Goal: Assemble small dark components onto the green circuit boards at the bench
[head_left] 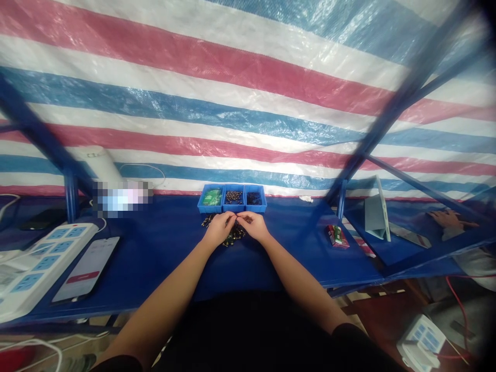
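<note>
My left hand (220, 226) and my right hand (251, 224) meet at the middle of the blue table (163, 258), fingertips pinched together over a small pile of dark parts (232, 235). What the fingers hold is too small to name. Just behind the hands stand three joined blue bins (231, 199): the left one holds green pieces, the middle and right ones hold dark small parts.
A white power strip (42, 261) and a phone (87, 268) lie at the left. A small red and green box (338, 236) lies at the right, near a propped tablet (377, 212). Another person's hand (449, 219) rests on the neighbouring table. A striped tarpaulin hangs behind.
</note>
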A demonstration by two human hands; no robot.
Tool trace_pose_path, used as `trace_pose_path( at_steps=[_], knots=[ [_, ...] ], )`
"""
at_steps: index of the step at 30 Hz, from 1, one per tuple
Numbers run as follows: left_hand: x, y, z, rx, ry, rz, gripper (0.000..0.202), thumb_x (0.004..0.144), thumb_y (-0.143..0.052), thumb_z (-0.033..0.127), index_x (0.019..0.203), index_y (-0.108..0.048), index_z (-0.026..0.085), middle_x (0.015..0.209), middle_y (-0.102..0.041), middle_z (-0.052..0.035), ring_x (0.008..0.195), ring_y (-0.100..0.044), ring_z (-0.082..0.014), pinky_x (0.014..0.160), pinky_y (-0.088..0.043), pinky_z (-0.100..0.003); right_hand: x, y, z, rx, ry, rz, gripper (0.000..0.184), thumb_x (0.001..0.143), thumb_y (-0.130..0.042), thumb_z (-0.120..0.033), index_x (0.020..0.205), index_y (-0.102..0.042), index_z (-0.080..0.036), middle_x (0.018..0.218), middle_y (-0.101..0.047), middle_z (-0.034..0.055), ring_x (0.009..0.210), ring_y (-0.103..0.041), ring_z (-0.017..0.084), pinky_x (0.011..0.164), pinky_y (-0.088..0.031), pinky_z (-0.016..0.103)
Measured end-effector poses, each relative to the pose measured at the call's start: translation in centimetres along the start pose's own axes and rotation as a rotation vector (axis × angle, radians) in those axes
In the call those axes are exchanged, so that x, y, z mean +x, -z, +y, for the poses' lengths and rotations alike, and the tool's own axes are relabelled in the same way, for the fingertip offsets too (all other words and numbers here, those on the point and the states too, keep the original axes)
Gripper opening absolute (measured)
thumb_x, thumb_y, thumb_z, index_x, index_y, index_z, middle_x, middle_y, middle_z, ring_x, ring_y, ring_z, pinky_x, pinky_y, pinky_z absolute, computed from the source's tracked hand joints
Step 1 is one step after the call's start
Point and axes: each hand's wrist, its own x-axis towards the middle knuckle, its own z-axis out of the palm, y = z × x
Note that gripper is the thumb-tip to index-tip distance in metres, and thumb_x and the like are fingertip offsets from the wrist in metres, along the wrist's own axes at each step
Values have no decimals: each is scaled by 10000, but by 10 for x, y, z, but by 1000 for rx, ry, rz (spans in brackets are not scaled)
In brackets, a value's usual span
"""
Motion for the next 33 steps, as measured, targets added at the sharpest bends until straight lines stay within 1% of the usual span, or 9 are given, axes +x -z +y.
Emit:
trace_pose_path(
  at_steps=[3,5,13,19,21,26,30,33],
  knots=[
    [-1,-1,0,-31,13,23,224,935,-459,364,1029,-615,235,845,-689,-17,755,-626,-181,706,-470,-289,1,1,2,9,-5,15,302,781,-659,-430,951,-721,-188,888,-737,72,748,-683,195,717,-561,324],
    [-1,-1,0,-41,17,32,227,928,-472,366,1046,-615,236,826,-685,-15,755,-628,-179,703,-474,-287,1,1,2,10,-9,17,304,781,-658,-433,955,-722,-192,896,-737,72,753,-683,195,719,-561,325],
    [-1,-1,-1,-19,7,-12,236,953,-415,371,974,-611,241,835,-680,-11,737,-605,-184,694,-452,-289,1,0,0,5,0,-5,336,766,-674,-449,969,-722,-187,862,-736,67,728,-679,190,701,-561,322],
    [1,2,2,-41,1,-46,291,973,-367,371,896,-607,227,765,-662,-9,728,-610,-175,690,-444,-282,0,-1,-1,6,3,-6,308,762,-678,-431,945,-723,-188,869,-736,71,730,-681,195,705,-562,328],
    [1,2,3,-45,5,-38,284,969,-379,374,911,-615,227,770,-667,-9,734,-614,-176,698,-449,-284,1,-1,-1,5,3,2,301,764,-677,-426,940,-724,-187,864,-735,71,733,-681,198,712,-563,333],
    [0,1,3,-42,17,19,232,939,-453,370,1022,-626,240,840,-691,-11,759,-629,-179,724,-469,-290,1,1,-2,4,-15,19,307,770,-671,-436,951,-723,-194,879,-737,69,757,-686,203,723,-566,336],
    [0,0,2,-46,17,29,234,929,-468,374,1031,-627,236,793,-682,-9,716,-619,-174,709,-471,-286,1,1,-3,12,-24,21,308,777,-662,-439,949,-724,-191,880,-738,70,757,-685,200,723,-563,330],
    [0,0,2,-45,13,34,246,934,-454,377,1034,-629,235,824,-688,-14,732,-617,-173,715,-465,-283,0,1,-3,17,-17,19,309,779,-662,-434,951,-723,-186,877,-737,71,749,-679,195,713,-559,322]
  ],
)
